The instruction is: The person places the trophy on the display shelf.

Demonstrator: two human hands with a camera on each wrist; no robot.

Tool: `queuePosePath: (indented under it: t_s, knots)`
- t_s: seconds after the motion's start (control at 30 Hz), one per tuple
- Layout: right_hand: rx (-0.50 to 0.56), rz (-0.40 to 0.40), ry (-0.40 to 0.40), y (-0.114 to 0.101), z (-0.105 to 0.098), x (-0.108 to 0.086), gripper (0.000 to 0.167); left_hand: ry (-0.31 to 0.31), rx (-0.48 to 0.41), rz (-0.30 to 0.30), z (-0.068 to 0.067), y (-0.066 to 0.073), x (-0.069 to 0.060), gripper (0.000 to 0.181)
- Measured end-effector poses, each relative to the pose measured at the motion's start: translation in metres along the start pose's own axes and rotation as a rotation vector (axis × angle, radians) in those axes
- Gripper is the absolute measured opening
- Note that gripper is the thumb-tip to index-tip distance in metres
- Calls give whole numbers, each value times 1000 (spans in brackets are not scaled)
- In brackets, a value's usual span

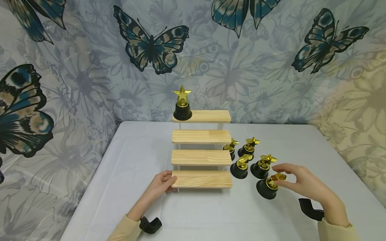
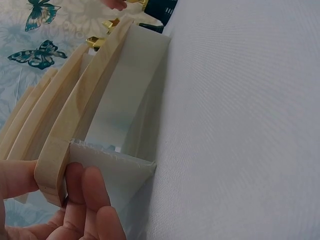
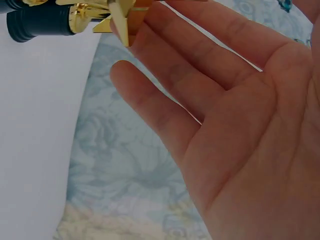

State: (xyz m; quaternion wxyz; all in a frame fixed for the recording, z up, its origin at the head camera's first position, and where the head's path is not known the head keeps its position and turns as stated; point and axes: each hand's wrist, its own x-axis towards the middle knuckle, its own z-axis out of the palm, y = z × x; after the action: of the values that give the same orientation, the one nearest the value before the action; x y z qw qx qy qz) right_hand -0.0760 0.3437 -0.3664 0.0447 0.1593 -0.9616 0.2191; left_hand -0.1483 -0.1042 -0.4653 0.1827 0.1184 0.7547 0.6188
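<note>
A stepped wooden display stand point(image 1: 201, 179) with several pale shelves on translucent supports stands mid-table. My left hand point(image 1: 161, 182) grips the left end of its lowest shelf point(image 2: 75, 107), thumb on one face and fingers under the other. On the left of the top shelf point(image 1: 211, 115) a gold star trophy point(image 1: 182, 103) with a black base stands upright. My right hand point(image 1: 304, 182) is at the nearest trophy point(image 1: 266, 188) on the table, thumb and forefinger spread about its star. In the right wrist view the fingers point(image 3: 175, 70) stretch out beside the gold star point(image 3: 122, 20).
Several more star trophies stand right of the stand: one front left point(image 1: 239, 170), one beside it point(image 1: 260, 169), one behind point(image 1: 248, 149), and one partly hidden by the shelves point(image 1: 230, 147). A white cloth covers the table point(image 1: 135, 147). Butterfly-patterned fabric point(image 1: 256, 83) hangs behind.
</note>
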Motion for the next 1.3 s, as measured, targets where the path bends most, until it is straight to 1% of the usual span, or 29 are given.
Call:
queuePosePath:
  t_s: [0.13, 0.23, 0.43, 0.5, 0.57, 0.73, 0.87, 1.0, 1.13, 1.23, 1.3]
  knots:
    - [0, -13, -8, 4, 3, -1, 38, -5, 1, -1, 0, 1, 0, 43]
    - [13, -19, -22, 7, 6, -1, 34, -10, -7, -4, 0, 4, -2, 41]
    - [49, -48, -20, 10, 9, -2, 26, -25, -7, 2, 0, 22, -10, 37]
    - [56, -54, -14, 10, 9, -2, 25, -26, -3, 3, 0, 25, -10, 37]
    - [62, -53, -15, 10, 10, -3, 25, -22, -4, 2, 0, 21, -9, 37]
    - [73, -31, -19, 10, 9, -3, 25, -7, -8, -5, 0, 5, -3, 43]
    - [72, -39, -8, 10, 10, -4, 26, -9, -5, 7, 0, -2, 0, 46]
    - [69, -77, 24, 10, 9, -4, 27, -12, 1, 19, 0, -3, 0, 45]
    - [60, -142, 77, 11, 6, -2, 28, -8, 2, 13, 0, -2, 0, 44]
    - [59, -189, 95, 8, 0, 1, 31, -8, -7, 13, 0, -1, 0, 42]
    - [59, -205, 94, 5, -6, 5, 31, -9, -7, 11, 1, 8, -4, 40]
